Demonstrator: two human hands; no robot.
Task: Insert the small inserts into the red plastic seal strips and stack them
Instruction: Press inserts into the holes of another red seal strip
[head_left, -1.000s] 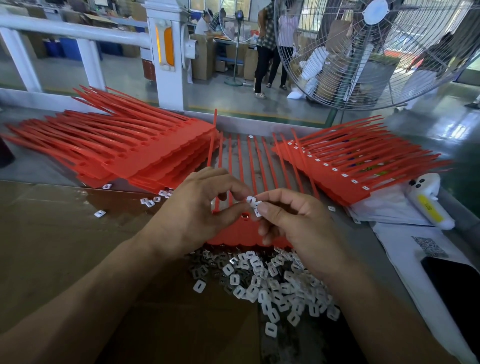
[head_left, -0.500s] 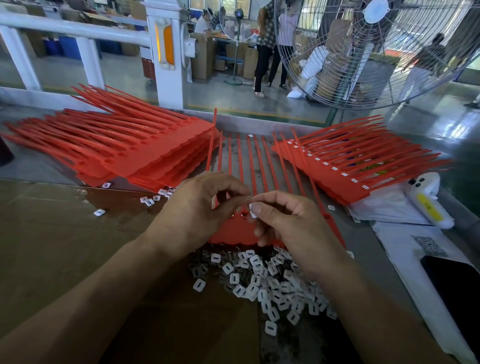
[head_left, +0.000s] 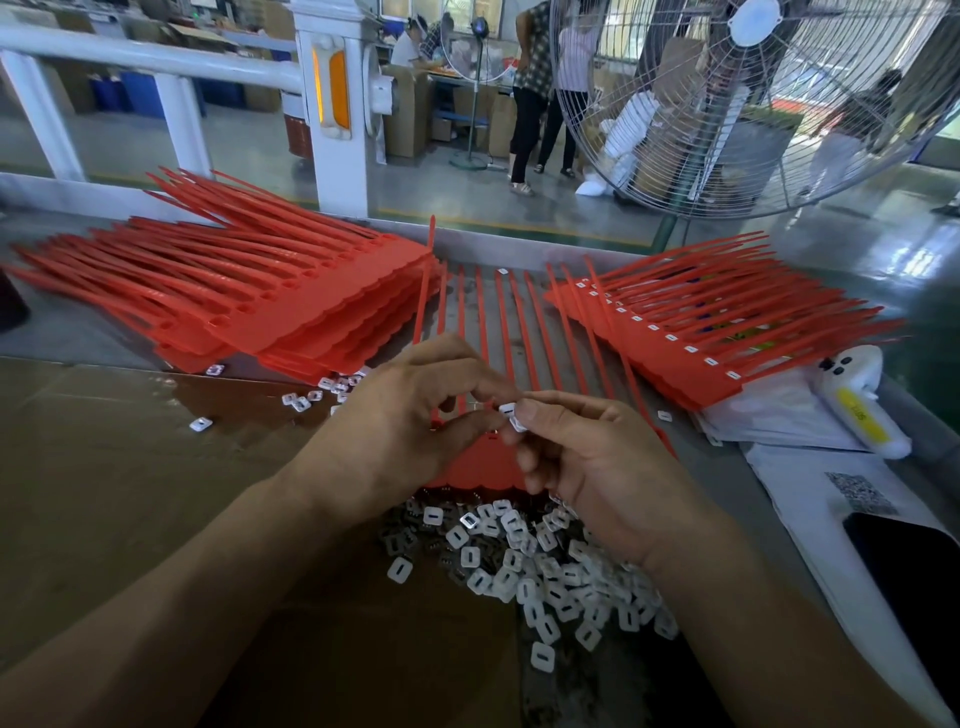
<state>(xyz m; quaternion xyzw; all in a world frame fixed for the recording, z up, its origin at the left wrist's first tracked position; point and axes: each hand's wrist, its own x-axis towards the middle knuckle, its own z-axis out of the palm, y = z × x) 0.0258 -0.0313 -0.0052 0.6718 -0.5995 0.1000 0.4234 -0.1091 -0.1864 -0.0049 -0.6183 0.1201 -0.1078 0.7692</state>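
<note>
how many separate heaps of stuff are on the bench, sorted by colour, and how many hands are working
red strip stacks: 2, the left stack and the right stack
red strip sheets lying alone: 1, the middle sheet under the hands
white insert heaps: 1, the insert pile
hands: 2, left hand and right hand, both pinching inserts
total: 6

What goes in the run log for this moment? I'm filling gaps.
step: insert | right hand: pinches small white square insert | left hand: fingertips at insert | red plastic seal strip: beneath hands
</note>
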